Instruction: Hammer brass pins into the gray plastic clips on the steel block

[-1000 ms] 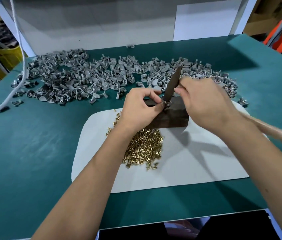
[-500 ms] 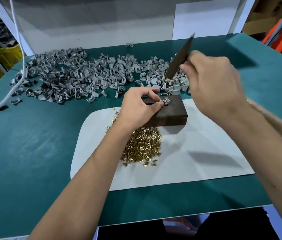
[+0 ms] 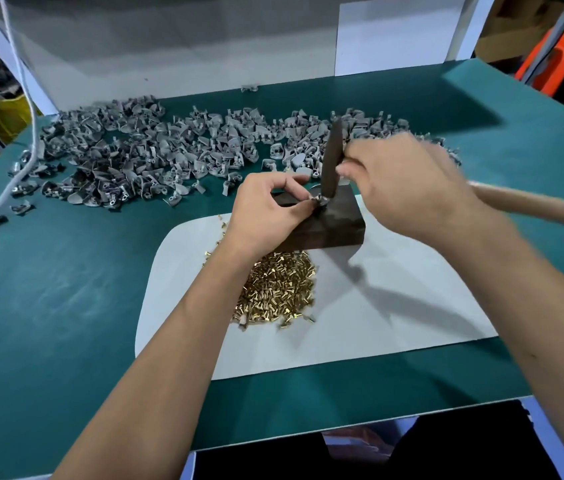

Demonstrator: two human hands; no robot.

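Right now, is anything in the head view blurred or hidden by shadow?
Head view: the right hand is motion-smeared, its hammer softer than the sharp left hand; hand shadows fall across the white mat; wide-angle lens bends the table edges.

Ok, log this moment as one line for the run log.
left hand: pinches clip on steel block | right hand: grips hammer, head down at clip | brass pins: piled beside block

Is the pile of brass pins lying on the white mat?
Yes, the brass pins lie heaped on the white mat, just in front of the steel block.
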